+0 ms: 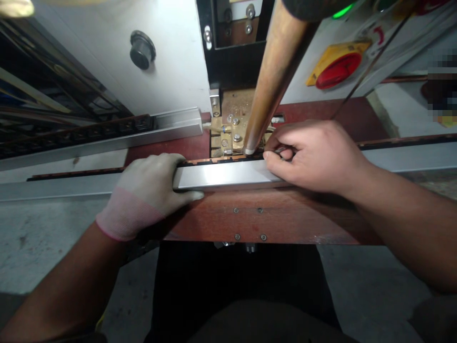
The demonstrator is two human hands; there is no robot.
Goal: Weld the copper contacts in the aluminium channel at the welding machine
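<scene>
My left hand [150,190], in a white glove with a pink cuff, is wrapped over a long silver metal bar [224,175], its thumb along the near side. The bar runs across the wooden ledge, with a copper-coloured strip with black parts [210,162] along its far edge. Bare, my right hand [317,155] rests at the bar with thumb and finger pinched together; what they hold, if anything, is hidden. Just left of those fingertips, the lower end of a thick copper rod [269,78] comes down at the strip, before a brass block [233,128].
A reddish-brown wooden board [214,214] with several screws lies under the bar. Behind stands a white machine cabinet with a black knob [142,50] and a red rotary switch [338,70] on yellow. Another silver channel [178,125] with a dark strip lies at back left.
</scene>
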